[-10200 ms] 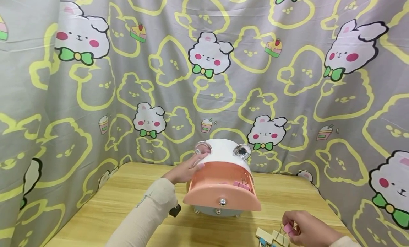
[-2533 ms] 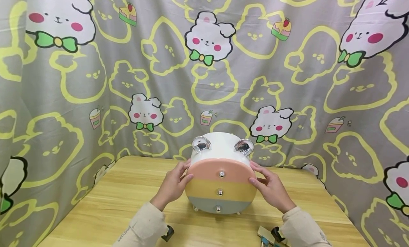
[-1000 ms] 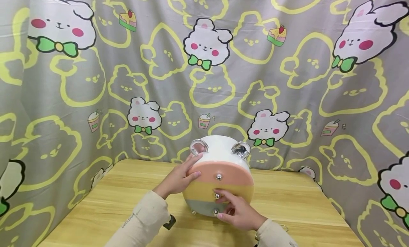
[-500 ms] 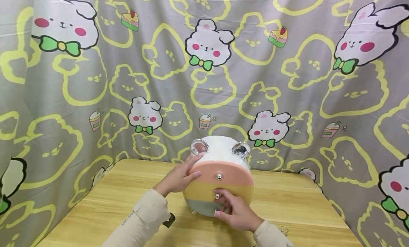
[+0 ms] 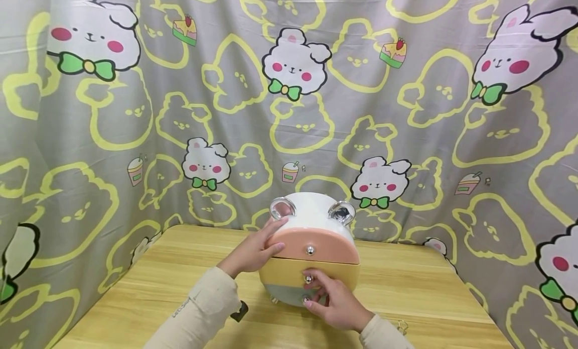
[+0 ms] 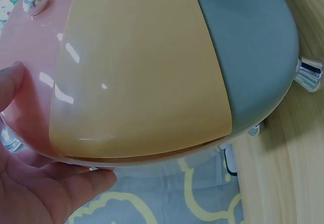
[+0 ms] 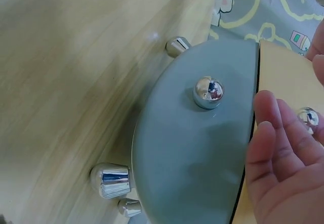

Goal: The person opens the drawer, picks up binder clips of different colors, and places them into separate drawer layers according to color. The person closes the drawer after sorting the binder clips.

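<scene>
a rounded tabletop cabinet with a glossy white shell and silver-rimmed ears [image 5: 311,211] stands between the left and right edges of the pale wood-grain tabletop [image 5: 424,283], its back toward the far edge and its front facing the person, which leaves the drawers within reach of both hands. short shiny silver feet [image 7: 111,181] lift its body off the wood.

the left hand [image 5: 255,246] grips the cabinet's upper left: the thumb lies on the glossy salmon-pink top drawer front [image 5: 334,248], the other fingers along the white shell beside the ear. that hold likely braces the light-looking body against a pull and keeps the top drawer flush.

the right hand [image 5: 336,299] has its fingers bent in and closed about the round mirror-silver middle knob [image 7: 308,117]; exactly how the thumb meets it is hidden. the smooth yellow middle drawer front [image 6: 136,82] stands slightly proud, a thin dark gap showing along its upper edge, so the grip appears to bear outward. the grey-blue bottom drawer front [image 7: 187,133] sits below, its own silver ball knob [image 7: 208,91] untouched.

a thin gold wire loop [image 5: 402,326] shows on the tabletop toward the near right corner, beside the right sleeve, well apart from the cabinet.
</scene>
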The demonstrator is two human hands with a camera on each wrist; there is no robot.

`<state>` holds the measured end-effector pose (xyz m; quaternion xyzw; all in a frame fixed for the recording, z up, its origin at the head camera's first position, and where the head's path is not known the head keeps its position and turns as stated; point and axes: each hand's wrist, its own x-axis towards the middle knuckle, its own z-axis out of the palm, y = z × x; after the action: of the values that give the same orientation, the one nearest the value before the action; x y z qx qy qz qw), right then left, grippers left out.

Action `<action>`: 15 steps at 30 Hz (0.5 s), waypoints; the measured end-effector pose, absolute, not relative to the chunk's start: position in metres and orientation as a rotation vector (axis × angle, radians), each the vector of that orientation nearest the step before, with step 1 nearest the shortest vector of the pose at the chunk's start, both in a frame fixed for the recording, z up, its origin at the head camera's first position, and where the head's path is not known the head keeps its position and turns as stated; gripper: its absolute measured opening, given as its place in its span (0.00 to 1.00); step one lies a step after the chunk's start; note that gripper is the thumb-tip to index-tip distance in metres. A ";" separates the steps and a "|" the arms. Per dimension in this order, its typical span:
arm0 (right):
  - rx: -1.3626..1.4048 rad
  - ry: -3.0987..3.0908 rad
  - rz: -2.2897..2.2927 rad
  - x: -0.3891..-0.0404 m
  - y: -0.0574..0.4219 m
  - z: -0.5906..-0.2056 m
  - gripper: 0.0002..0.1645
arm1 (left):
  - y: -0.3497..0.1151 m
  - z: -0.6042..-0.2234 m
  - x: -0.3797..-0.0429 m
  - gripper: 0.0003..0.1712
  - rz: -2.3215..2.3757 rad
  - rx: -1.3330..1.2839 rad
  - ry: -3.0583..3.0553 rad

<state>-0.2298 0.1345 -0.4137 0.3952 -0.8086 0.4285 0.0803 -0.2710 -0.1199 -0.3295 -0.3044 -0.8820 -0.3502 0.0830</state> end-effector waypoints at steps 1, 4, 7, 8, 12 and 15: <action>1.182 -2.413 1.279 -0.229 0.135 -0.414 0.30 | -0.120 -0.330 -0.271 0.34 -1.047 -0.909 -2.630; 1.181 -2.402 1.270 -0.228 0.134 -0.415 0.31 | -0.119 -0.330 -0.271 0.34 -1.051 -0.891 -2.645; 1.174 -2.405 1.282 -0.225 0.134 -0.414 0.31 | -0.118 -0.330 -0.271 0.35 -1.059 -0.878 -2.651; 1.176 -2.407 1.292 -0.225 0.134 -0.414 0.31 | -0.118 -0.330 -0.271 0.35 -1.061 -0.871 -2.658; 1.183 -2.415 1.321 -0.221 0.134 -0.413 0.31 | -0.119 -0.330 -0.270 0.35 -1.055 -0.872 -2.666; 1.182 -2.434 1.326 -0.219 0.134 -0.413 0.31 | -0.120 -0.330 -0.271 0.35 -1.030 -0.887 -2.673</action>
<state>-0.2186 0.1344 -0.4133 0.3914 -0.8060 0.4393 0.0641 -0.2705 -0.1204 -0.3304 -0.2949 -0.8891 -0.3426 0.0712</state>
